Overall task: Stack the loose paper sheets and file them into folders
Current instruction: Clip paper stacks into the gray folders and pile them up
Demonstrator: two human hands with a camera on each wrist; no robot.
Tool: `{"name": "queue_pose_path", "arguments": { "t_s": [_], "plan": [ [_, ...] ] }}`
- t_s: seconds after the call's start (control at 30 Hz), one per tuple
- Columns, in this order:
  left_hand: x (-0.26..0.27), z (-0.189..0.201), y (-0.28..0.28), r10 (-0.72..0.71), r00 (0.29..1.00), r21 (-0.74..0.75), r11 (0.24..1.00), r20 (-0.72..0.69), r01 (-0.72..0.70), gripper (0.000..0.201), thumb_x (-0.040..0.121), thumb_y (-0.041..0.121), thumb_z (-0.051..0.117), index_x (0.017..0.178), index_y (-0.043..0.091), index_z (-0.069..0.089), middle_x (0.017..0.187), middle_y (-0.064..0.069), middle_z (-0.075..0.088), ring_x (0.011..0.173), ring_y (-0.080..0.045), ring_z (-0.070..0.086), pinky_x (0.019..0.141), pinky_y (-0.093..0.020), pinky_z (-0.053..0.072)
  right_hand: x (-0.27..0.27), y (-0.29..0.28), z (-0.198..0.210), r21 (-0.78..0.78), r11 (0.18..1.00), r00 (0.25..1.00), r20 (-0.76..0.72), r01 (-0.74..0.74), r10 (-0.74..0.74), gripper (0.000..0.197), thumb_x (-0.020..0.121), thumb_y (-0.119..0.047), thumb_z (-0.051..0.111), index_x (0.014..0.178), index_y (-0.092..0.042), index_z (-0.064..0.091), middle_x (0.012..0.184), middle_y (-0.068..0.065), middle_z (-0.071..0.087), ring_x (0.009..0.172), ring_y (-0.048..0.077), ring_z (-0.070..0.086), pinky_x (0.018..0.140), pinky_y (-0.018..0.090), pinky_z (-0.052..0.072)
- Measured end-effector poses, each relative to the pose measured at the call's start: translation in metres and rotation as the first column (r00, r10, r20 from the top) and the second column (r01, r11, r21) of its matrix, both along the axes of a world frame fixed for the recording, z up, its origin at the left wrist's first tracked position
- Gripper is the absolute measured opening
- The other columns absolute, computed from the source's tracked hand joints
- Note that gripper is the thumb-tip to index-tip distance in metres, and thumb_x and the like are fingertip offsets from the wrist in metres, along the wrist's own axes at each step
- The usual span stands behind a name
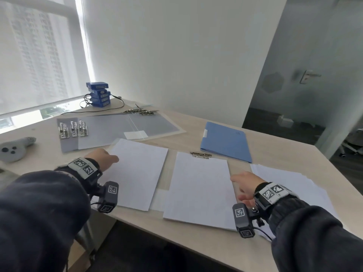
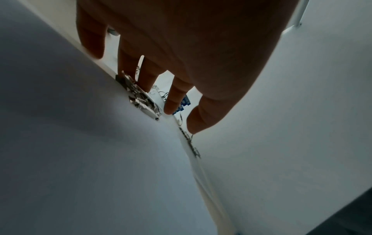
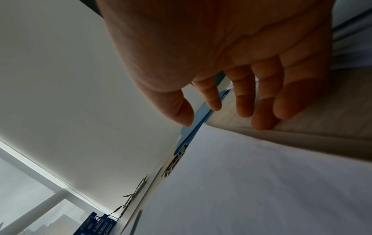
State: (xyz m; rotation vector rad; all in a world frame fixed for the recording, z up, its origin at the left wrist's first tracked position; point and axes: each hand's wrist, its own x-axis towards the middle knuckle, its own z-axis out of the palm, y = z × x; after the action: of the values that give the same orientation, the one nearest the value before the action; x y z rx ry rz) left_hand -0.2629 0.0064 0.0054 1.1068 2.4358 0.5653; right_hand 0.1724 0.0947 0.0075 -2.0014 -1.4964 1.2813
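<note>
Two white paper stacks lie side by side near the table's front edge. My left hand is at the far left corner of the left stack, fingers spread and nearly straight, holding nothing. The right stack sits with its top edge at a metal clip. My right hand is at that stack's right edge, fingers relaxed, fingertips down by the paper's border. A closed blue folder lies behind. Loose sheets are spread at the right.
Open grey folders with metal clips lie at the back left. A pile of blue boxes with cables stands by the window. A grey controller rests at the far left. The table's front edge runs just below the stacks.
</note>
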Motion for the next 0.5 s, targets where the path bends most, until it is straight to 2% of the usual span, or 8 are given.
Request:
{"name": "queue_pose_path", "arguments": {
  "t_s": [0.07,0.13,0.23,0.27,0.33,0.4,0.47,0.5],
  "plan": [
    [0.006,0.027,-0.006,-0.020,0.999,0.074,0.997,-0.035,0.023,0.036,0.097,0.035,0.062,0.113,0.003,0.067,0.101,-0.011,0.065,0.089,-0.028,0.058,0.083,-0.035,0.046,0.000,0.001,-0.001,0.002,1.000,1.000,-0.010,0.010,-0.010,0.024,0.091,-0.029,0.056,0.112,-0.018,0.051,0.079,0.008,0.045,0.059,0.023,0.052,0.055,0.033,0.052],
    [0.018,0.057,-0.009,-0.044,0.996,0.170,0.984,-0.080,0.058,0.034,0.098,0.035,0.060,0.116,0.007,0.067,0.110,-0.008,0.066,0.093,-0.025,0.057,0.085,-0.035,0.045,-0.001,0.001,0.000,0.009,1.000,1.000,-0.026,0.010,-0.010,0.024,0.093,-0.030,0.058,0.111,-0.017,0.049,0.086,0.009,0.050,0.073,0.027,0.055,0.070,0.042,0.058],
    [0.051,0.102,-0.011,-0.119,0.981,0.281,0.946,-0.154,0.159,0.035,0.099,0.035,0.058,0.125,0.012,0.064,0.114,-0.003,0.065,0.094,-0.021,0.057,0.082,-0.034,0.044,-0.005,-0.005,0.003,-0.006,1.000,0.999,-0.043,0.009,-0.009,0.022,0.095,-0.031,0.054,0.112,-0.018,0.054,0.092,0.011,0.048,0.073,0.026,0.055,0.051,0.027,0.047],
    [0.064,0.115,-0.012,-0.146,0.972,0.309,0.930,-0.185,0.198,0.038,0.098,0.035,0.058,0.130,0.016,0.061,0.118,-0.003,0.062,0.095,-0.020,0.056,0.082,-0.033,0.044,-0.007,-0.007,0.003,-0.003,1.000,0.999,-0.043,0.002,-0.002,0.019,0.095,-0.031,0.053,0.110,-0.020,0.055,0.093,0.011,0.047,0.073,0.026,0.055,0.050,0.024,0.044],
    [0.092,0.138,-0.015,-0.225,0.940,0.346,0.887,-0.258,0.307,0.043,0.097,0.039,0.057,0.137,0.025,0.056,0.139,-0.003,0.055,0.110,-0.022,0.058,0.093,-0.036,0.047,-0.008,-0.008,0.004,0.009,1.000,0.998,-0.062,-0.016,0.017,0.015,0.097,-0.029,0.054,0.107,-0.019,0.056,0.094,0.011,0.046,0.077,0.026,0.053,0.056,0.027,0.046],
    [0.123,0.154,-0.021,-0.325,0.878,0.344,0.827,-0.352,0.445,0.046,0.096,0.042,0.056,0.140,0.031,0.053,0.158,0.001,0.039,0.135,-0.020,0.047,0.110,-0.039,0.037,-0.011,-0.009,0.006,0.014,1.000,0.996,-0.085,-0.016,0.017,0.016,0.097,-0.028,0.055,0.108,-0.016,0.056,0.097,0.012,0.045,0.079,0.026,0.051,0.061,0.031,0.046],
    [0.154,0.165,-0.031,-0.411,0.813,0.334,0.762,-0.412,0.555,0.046,0.095,0.046,0.056,0.141,0.036,0.051,0.164,0.006,0.027,0.141,-0.017,0.042,0.115,-0.039,0.032,-0.012,-0.007,0.007,0.024,0.999,0.996,-0.084,-0.032,0.034,0.021,0.096,-0.029,0.057,0.112,-0.016,0.053,0.105,0.012,0.050,0.085,0.028,0.054,0.065,0.036,0.050],
    [0.169,0.169,-0.037,-0.446,0.783,0.330,0.730,-0.434,0.599,0.046,0.095,0.048,0.056,0.140,0.038,0.051,0.165,0.008,0.026,0.141,-0.016,0.043,0.116,-0.038,0.032,-0.013,-0.007,0.008,0.037,0.998,0.996,-0.072,-0.050,0.053,0.023,0.096,-0.030,0.058,0.115,-0.019,0.052,0.110,0.012,0.052,0.089,0.030,0.056,0.072,0.040,0.052]
  ]
}}
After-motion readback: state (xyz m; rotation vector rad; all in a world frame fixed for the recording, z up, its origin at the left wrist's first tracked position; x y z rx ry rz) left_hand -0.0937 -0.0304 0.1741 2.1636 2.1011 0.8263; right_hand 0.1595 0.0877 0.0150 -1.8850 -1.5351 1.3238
